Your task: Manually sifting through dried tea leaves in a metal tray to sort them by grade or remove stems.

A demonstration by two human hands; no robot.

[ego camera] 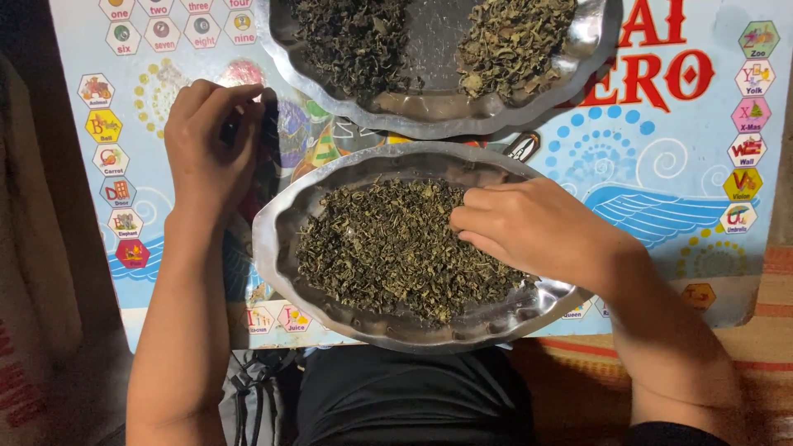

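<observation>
Dried leaves [388, 248], dark green and crumbly, lie spread across the near steel tray [273, 248], an oval scalloped dish sitting mid-frame on the worktop [661, 165], close to the person's lap. Right hand [529, 227] rests on the right part of that pile, fingers curled together with tips dipped into the leaves at about the tray's centre-right; looks like a pinch on a few bits, but what sits between the tips is hidden. Left hand [211, 140] is off the tray, to the left and slightly farther, knuckles up, fingers bunched tight against the thumb over the printed sheet; whether it pinches anything I cannot tell.

Far tray [438, 111], same steel kind, touches or overlaps the near tray's far rim. It carries two separate heaps: a darker heap [355, 37] on the left, a lighter brownish heap [516, 37] on the right, bare metal between them.

Worktop is covered by a colourful children's alphabet chart with hexagon pictures along both edges. Woven mat [743, 347] shows at near right.

Judgement on doing the picking well: keep the fingertip pinch light, thin the pile so odd pieces show, avoid nudging the tray rim, keep the two far heaps unmixed.
</observation>
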